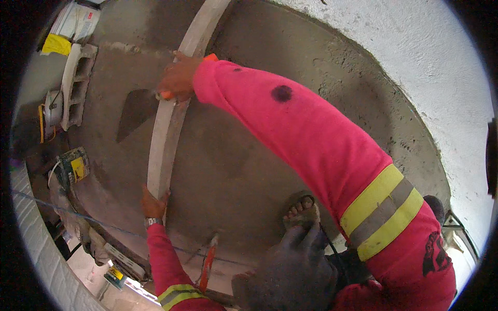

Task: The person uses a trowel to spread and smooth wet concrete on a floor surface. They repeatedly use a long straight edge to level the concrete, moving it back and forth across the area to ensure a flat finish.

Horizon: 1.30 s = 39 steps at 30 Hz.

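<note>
Pink and thick, the right sleeve (pixel 311 129) comes closest, its reflective band round the upper arm. Beside it a bare-toed foot (pixel 302 211) is planted on the grey surface (pixel 233 176) — for balance, I'd guess. Left hand (pixel 154 205) closes round the near end of a long pale bar (pixel 161 145), thumb on one side, fingers on the other. Farther along, the right hand (pixel 179 78) makes a fist over the bar, gripping the orange handle of what looks like a trowel (pixel 136 114), its blade jutting left. Hands set this far apart probably stop the bar twisting — and the trowel in the fist saves laying it down. Out at the edge a hollow block (pixel 80 88) stands, seemingly parked clear of the bar.
</note>
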{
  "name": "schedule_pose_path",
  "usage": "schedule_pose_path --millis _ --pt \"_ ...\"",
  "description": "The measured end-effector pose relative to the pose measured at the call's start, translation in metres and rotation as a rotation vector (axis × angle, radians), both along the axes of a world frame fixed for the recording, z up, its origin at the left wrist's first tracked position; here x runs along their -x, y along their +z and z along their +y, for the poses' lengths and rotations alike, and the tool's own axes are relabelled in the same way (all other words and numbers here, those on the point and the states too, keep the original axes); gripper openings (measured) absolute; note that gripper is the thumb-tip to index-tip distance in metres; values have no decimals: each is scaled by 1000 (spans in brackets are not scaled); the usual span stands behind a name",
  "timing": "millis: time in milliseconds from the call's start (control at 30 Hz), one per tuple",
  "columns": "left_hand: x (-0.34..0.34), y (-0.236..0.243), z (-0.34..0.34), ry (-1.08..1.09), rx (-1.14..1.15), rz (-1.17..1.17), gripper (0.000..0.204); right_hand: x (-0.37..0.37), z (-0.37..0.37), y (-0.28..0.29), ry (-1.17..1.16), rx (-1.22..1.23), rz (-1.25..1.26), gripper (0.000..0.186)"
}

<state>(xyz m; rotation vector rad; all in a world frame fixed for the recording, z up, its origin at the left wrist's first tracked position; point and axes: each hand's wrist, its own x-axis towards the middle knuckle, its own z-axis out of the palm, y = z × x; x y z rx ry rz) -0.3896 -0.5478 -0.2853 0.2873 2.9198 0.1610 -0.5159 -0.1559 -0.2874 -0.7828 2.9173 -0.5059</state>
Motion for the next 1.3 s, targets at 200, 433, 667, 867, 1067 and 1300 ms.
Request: schedule_pose_path --millis 200,433,667,867,1067,1300 --pt "0 6 6 -78 -6 5 66 4 -8 6 -7 -43 -84 28" --pt "-4 -1 -6 -69 132 74 67 1 -11 5 -64 -34 -41 27" --pt "-15 -9 -11 -80 145 74 73 -13 -6 15 -39 -60 -55 29" --pt "-27 7 13 -74 346 42 69 -41 3 14 -137 24 61 32" --pt "-50 14 28 -89 97 42 63 -71 20 10 -78 -29 -49 37" --pt "-67 18 51 -63 143 -24 65 -114 41 16 -114 -41 -56 40"
